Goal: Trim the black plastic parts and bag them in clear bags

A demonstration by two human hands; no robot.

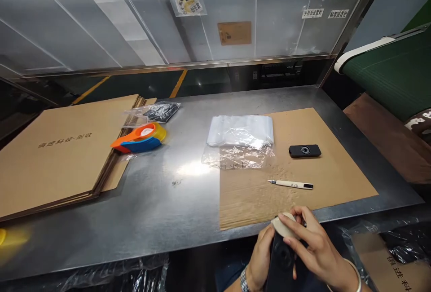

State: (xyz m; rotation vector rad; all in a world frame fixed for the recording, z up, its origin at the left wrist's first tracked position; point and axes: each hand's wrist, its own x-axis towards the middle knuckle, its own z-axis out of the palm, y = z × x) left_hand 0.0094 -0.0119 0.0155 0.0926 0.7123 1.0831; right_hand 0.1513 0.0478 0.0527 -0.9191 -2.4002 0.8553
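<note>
My left hand (260, 258) is closed around the side of a black flat device (282, 256) with a round ring on its face, held below the table's front edge. Pinched in my right hand (313, 245) is a beige rounded pad (284, 226), pressed against the top end of that device. The fingers partly cover both items. A similar black device (305, 150) with a ring lies on the cardboard sheet (336, 166). Nearer to my hands, a pale pen-shaped tool (292, 184) marked A26 rests on the same sheet.
Clear plastic bags (239, 132) lie stacked across the sheet's left edge. A tape dispenser (139, 138) and a bagged dark item (163, 111) sit beside flattened cartons (63, 148) on the metal table (182, 220). A green conveyor belt (393, 67) stands at right.
</note>
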